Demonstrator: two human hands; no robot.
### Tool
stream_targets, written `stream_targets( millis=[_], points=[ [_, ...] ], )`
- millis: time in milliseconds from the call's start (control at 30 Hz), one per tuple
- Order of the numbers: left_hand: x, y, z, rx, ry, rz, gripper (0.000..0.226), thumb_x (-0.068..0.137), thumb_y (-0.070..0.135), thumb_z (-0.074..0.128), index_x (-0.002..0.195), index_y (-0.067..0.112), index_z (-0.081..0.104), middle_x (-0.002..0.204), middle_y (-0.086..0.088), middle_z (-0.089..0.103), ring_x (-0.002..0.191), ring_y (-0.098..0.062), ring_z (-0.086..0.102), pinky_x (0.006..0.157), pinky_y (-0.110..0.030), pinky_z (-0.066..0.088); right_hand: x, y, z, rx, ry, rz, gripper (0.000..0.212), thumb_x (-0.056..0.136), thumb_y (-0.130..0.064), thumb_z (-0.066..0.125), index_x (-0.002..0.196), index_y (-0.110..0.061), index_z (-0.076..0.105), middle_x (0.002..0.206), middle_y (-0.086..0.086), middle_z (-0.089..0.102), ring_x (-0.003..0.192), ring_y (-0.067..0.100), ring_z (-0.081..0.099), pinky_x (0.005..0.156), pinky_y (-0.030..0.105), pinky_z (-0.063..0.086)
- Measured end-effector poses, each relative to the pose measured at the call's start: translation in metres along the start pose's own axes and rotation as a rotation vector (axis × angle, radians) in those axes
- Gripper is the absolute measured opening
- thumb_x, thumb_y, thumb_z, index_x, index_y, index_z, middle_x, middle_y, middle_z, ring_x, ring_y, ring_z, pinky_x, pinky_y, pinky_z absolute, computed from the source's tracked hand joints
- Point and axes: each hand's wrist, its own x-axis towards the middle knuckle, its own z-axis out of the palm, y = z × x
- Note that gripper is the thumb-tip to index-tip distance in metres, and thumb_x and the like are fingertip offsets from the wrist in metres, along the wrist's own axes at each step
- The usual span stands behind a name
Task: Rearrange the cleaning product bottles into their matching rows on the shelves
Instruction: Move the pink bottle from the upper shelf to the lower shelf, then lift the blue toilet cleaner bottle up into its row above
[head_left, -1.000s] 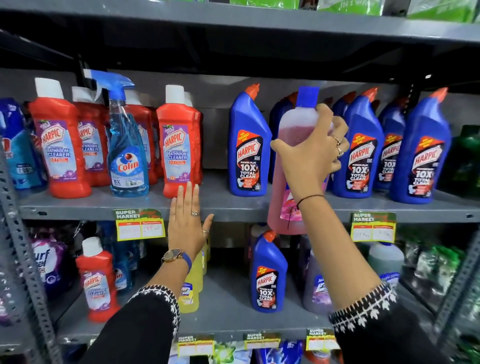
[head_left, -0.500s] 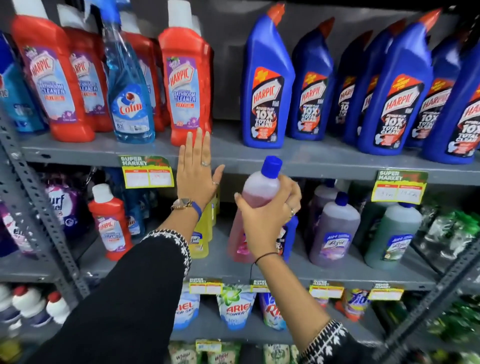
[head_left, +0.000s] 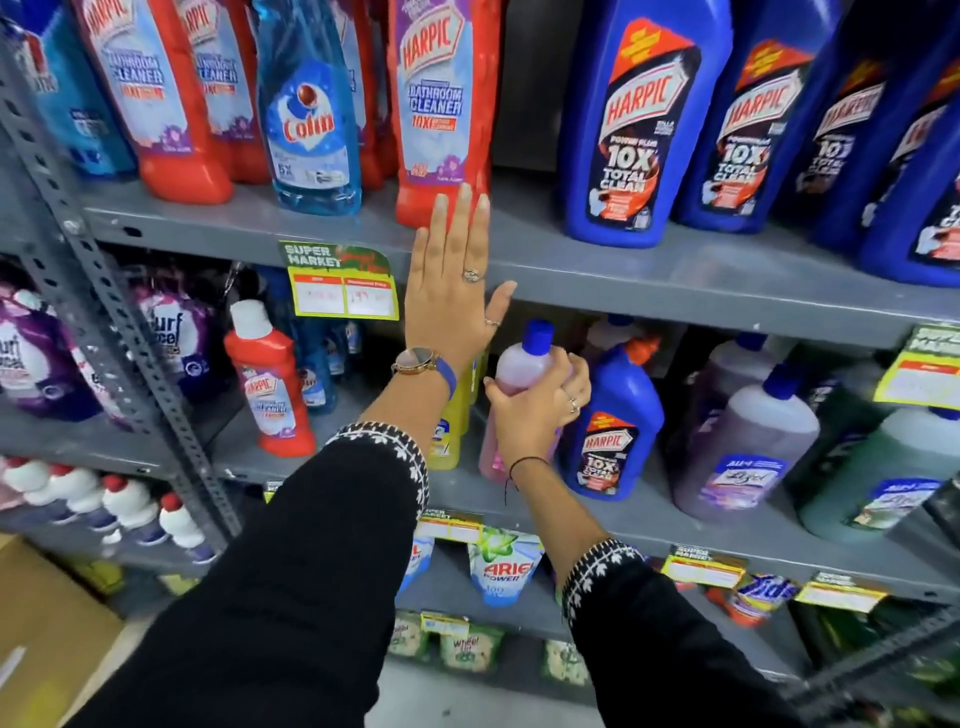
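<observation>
My right hand (head_left: 537, 410) grips a pink liquid bottle with a blue cap (head_left: 522, 364) on the grey metal lower shelf (head_left: 649, 514); at 11 o'clock, my left hand (head_left: 449, 275) lies flat, fingers spread.

The pink bottle (head_left: 511, 374) has a blue cap (head_left: 538, 332). Red bottles (head_left: 441, 104) carry purple labels; blue bottles (head_left: 631, 119) carry red-and-black ones. The sleeves (head_left: 332, 545) are black with white patterned cuffs. The shelves (head_left: 649, 275) are grey, the price tag (head_left: 340, 280) seemingly yellow and green.
</observation>
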Motion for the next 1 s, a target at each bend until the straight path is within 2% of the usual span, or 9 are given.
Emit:
stream_targets(
  millis=[200,433,567,667,767,833,900,1000],
  points=[
    [-0.001,0.0,0.005,0.01,0.03,0.012,0.068,0.092,0.039,0.046,0.145,0.003,0.025,0.148,-0.02,0.035,0.138,-0.035,0.023,0.116,-0.038,0.005,0.008,0.017,0.022,-0.094,-0.05,0.052,0.086,0.053,-0.036,0.085,0.123,-0.023,0.037,0.139,0.014,0.034,0.126,0.039,0.028,0.1,0.058,0.03],
    [-0.002,0.0,0.008,-0.003,0.046,0.018,0.064,0.096,0.042,0.04,0.145,0.005,0.023,0.147,-0.02,0.036,0.137,-0.036,0.026,0.116,-0.04,0.008,0.006,0.018,0.026,-0.148,-0.045,0.052,0.091,0.051,-0.042,0.087,0.121,-0.028,0.03,0.141,0.016,0.034,0.128,0.041,0.028,0.1,0.061,0.03],
    [-0.002,0.0,0.006,-0.011,0.04,0.018,0.064,0.096,0.041,0.04,0.146,0.004,0.023,0.148,-0.02,0.035,0.138,-0.037,0.026,0.116,-0.04,0.009,0.002,0.025,0.019,-0.164,-0.078,0.006,0.092,0.055,-0.044,0.086,0.129,-0.022,0.035,0.145,0.017,0.031,0.133,0.04,0.025,0.106,0.057,0.028],
    [-0.002,0.001,0.003,-0.013,0.028,0.011,0.063,0.098,0.042,0.034,0.146,0.002,0.026,0.149,-0.02,0.033,0.138,-0.037,0.026,0.116,-0.04,0.007,-0.005,0.027,0.005,-0.166,-0.113,-0.046,0.09,0.065,-0.043,0.081,0.138,-0.022,0.032,0.15,0.014,0.026,0.138,0.035,0.022,0.111,0.051,0.024],
    [-0.001,0.002,0.002,-0.01,0.021,0.006,0.063,0.097,0.04,0.037,0.146,0.001,0.026,0.149,-0.02,0.032,0.138,-0.037,0.026,0.116,-0.04,0.006,-0.007,0.03,-0.019,-0.031,0.05,-0.164,0.071,0.076,-0.033,0.074,0.135,-0.014,0.039,0.144,0.016,0.035,0.132,0.033,0.033,0.108,0.048,0.031],
    [-0.002,0.002,0.001,-0.001,0.02,0.004,0.064,0.097,0.039,0.039,0.146,0.001,0.025,0.149,-0.02,0.032,0.138,-0.037,0.025,0.116,-0.039,0.006,0.001,0.036,-0.036,0.01,0.204,-0.164,0.065,0.078,-0.029,0.072,0.133,-0.009,0.042,0.141,0.018,0.039,0.129,0.033,0.036,0.106,0.046,0.029],
    [-0.002,0.002,0.002,0.014,0.018,0.0,0.066,0.096,0.039,0.041,0.147,0.002,0.023,0.15,-0.02,0.031,0.139,-0.037,0.025,0.116,-0.038,0.004,0.019,0.043,-0.049,-0.035,0.294,-0.065,0.071,0.076,-0.032,0.072,0.135,-0.01,0.04,0.144,0.017,0.037,0.131,0.033,0.035,0.107,0.045,0.024],
    [-0.001,0.003,0.002,0.025,0.014,-0.008,0.068,0.093,0.038,0.045,0.147,0.002,0.024,0.15,-0.02,0.031,0.139,-0.037,0.024,0.116,-0.037,0.002,0.046,0.049,-0.054,-0.151,0.235,0.114,0.083,0.072,-0.044,0.073,0.138,-0.01,0.036,0.148,0.014,0.032,0.139,0.031,0.026,0.114,0.058,0.012]
  ],
)
